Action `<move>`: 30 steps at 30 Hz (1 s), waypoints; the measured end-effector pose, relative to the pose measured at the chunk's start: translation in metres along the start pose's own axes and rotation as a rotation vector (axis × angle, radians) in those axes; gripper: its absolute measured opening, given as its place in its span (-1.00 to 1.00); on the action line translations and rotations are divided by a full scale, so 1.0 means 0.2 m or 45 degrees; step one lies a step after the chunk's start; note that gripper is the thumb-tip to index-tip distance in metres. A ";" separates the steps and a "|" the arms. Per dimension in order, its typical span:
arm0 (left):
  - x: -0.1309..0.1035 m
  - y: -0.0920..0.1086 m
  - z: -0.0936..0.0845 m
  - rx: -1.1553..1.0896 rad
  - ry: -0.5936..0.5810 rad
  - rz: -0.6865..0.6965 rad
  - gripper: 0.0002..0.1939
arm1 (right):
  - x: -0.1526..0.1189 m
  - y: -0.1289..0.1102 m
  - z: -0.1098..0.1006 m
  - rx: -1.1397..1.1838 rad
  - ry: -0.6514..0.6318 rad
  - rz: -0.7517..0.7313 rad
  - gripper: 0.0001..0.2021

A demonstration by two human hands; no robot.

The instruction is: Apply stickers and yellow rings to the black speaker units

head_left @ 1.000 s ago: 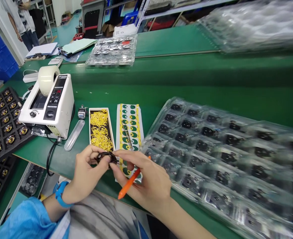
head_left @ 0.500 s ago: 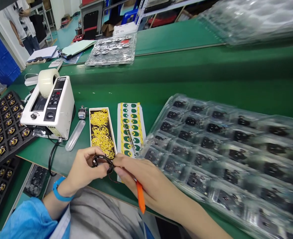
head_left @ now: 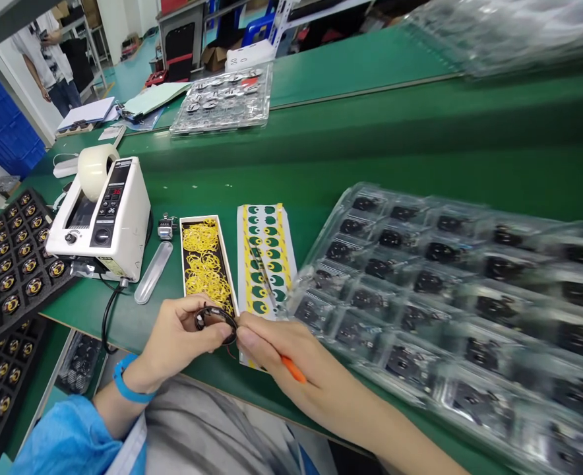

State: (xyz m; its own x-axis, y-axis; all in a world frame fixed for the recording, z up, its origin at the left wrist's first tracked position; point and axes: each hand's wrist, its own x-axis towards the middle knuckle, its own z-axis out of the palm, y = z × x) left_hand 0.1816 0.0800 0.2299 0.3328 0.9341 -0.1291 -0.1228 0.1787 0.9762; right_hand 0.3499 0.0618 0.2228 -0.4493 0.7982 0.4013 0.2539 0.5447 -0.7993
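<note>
My left hand (head_left: 185, 340) pinches a small black ring-shaped part (head_left: 217, 313) between thumb and fingers. My right hand (head_left: 284, 356) is closed around a thin tool with an orange handle (head_left: 293, 369), and its fingertips meet the right side of the ring. The working end of the tool is hidden. Just beyond the hands lies a long white box (head_left: 225, 254) of yellow rubber rings (head_left: 205, 270). To its right is a sheet of green and yellow stickers (head_left: 264, 247), with a pair of tweezers (head_left: 263, 270) lying across it.
Clear plastic trays (head_left: 343, 201) of black parts cover the right side. On the left stand a white tape dispenser (head_left: 136, 218), a tally counter (head_left: 165, 227) and black foam trays (head_left: 49, 287) of round parts. Another clear tray (head_left: 222, 119) lies behind. A person (head_left: 49, 59) stands far back.
The orange handle has swung from pointing down toward me to lying flatter, with less of it showing. Both hands stay at the black ring. The whole view has shifted slightly.
</note>
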 end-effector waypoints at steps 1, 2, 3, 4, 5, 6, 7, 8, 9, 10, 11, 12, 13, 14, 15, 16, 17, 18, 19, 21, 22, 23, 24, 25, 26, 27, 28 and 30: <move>0.00 0.00 0.00 0.034 0.013 0.051 -0.57 | 0.00 0.00 0.01 0.023 0.009 0.029 -0.55; 0.00 0.00 0.00 0.077 0.034 0.104 -0.56 | 0.00 0.01 0.01 0.031 0.014 0.061 -0.54; 0.00 0.00 0.00 0.125 0.055 0.153 -0.55 | 0.00 0.01 0.01 0.023 0.024 0.082 -0.53; 0.00 0.00 -0.01 0.167 0.068 0.193 -0.55 | 0.00 0.01 0.01 -0.002 0.032 0.098 -0.54; 0.00 -0.01 -0.01 0.198 0.069 0.223 -0.56 | 0.00 0.01 0.01 -0.038 0.045 0.097 -0.57; -0.01 -0.01 -0.01 0.216 0.059 0.240 -0.57 | 0.00 0.01 0.01 -0.079 0.067 0.083 -0.61; -0.01 -0.01 -0.01 0.224 0.042 0.251 -0.58 | 0.00 0.01 0.01 -0.116 0.094 0.061 -0.64; -0.02 -0.01 -0.01 0.228 0.025 0.257 -0.57 | 0.00 0.01 0.01 -0.142 0.120 0.037 -0.67; -0.03 -0.01 -0.01 0.234 0.011 0.256 -0.56 | 0.00 0.02 0.02 -0.155 0.149 0.008 -0.68; -0.03 -0.01 -0.01 0.241 0.007 0.251 -0.54 | 0.00 0.02 0.02 -0.159 0.177 -0.015 -0.68; -0.04 -0.02 0.00 0.243 0.017 0.241 -0.53 | 0.00 0.03 0.03 -0.160 0.206 -0.033 -0.68; -0.04 -0.02 0.01 0.232 0.044 0.221 -0.51 | 0.00 0.03 0.04 -0.159 0.225 -0.043 -0.68; -0.04 -0.04 0.02 0.204 0.080 0.191 -0.51 | 0.00 0.03 0.04 -0.160 0.244 -0.049 -0.68; -0.05 -0.05 0.02 0.167 0.124 0.159 -0.51 | 0.00 0.03 0.05 -0.161 0.261 -0.047 -0.68; -0.05 -0.07 0.03 0.135 0.168 0.144 -0.53 | 0.00 0.03 0.05 -0.165 0.276 -0.041 -0.68; -0.05 -0.08 0.03 0.130 0.210 0.167 -0.57 | 0.00 0.03 0.06 -0.174 0.283 -0.034 -0.67; -0.06 -0.10 0.03 0.171 0.257 0.242 -0.63 | 0.00 0.03 0.06 -0.180 0.290 -0.018 -0.67; -0.06 -0.11 0.02 0.263 0.310 0.374 -0.71 | -0.01 0.02 0.06 -0.174 0.291 0.017 -0.68; -0.06 -0.12 0.01 0.399 0.367 0.549 -0.80 | -0.01 0.01 0.07 -0.144 0.285 0.076 -0.68; -0.07 -0.14 -0.01 0.737 0.449 0.927 -0.88 | -0.03 -0.01 0.08 0.025 0.233 0.247 -0.65; -0.08 -0.14 -0.03 0.901 0.452 1.105 -0.76 | -0.05 -0.01 0.10 0.159 0.214 0.331 -0.61; -0.09 -0.15 -0.05 1.045 0.421 1.260 -0.66 | -0.06 -0.02 0.12 0.304 0.213 0.396 -0.56; -0.10 -0.15 -0.06 1.159 0.370 1.385 -0.58 | -0.06 -0.02 0.14 0.438 0.232 0.435 -0.52; -0.11 -0.16 -0.08 1.242 0.323 1.476 -0.55 | -0.07 -0.03 0.17 0.549 0.257 0.459 -0.52; -0.12 -0.16 -0.09 1.293 0.289 1.538 -0.54 | -0.07 -0.03 0.19 0.628 0.277 0.468 -0.53; -0.13 -0.16 -0.10 1.312 0.281 1.567 -0.56 | -0.07 -0.03 0.20 0.672 0.289 0.462 -0.55; -0.15 -0.17 -0.12 1.294 0.302 1.555 -0.59 | -0.07 -0.03 0.22 0.681 0.287 0.447 -0.58; -0.19 -0.16 -0.17 1.074 0.445 1.347 -0.69 | -0.07 -0.03 0.22 0.610 0.281 0.387 -0.62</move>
State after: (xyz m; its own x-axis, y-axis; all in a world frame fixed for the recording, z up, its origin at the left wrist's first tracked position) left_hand 0.1414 0.0502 0.1966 0.1740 0.5574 0.8118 0.4682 -0.7721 0.4298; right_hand 0.3166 0.0352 0.2025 -0.2156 0.9623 0.1657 -0.0939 0.1485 -0.9844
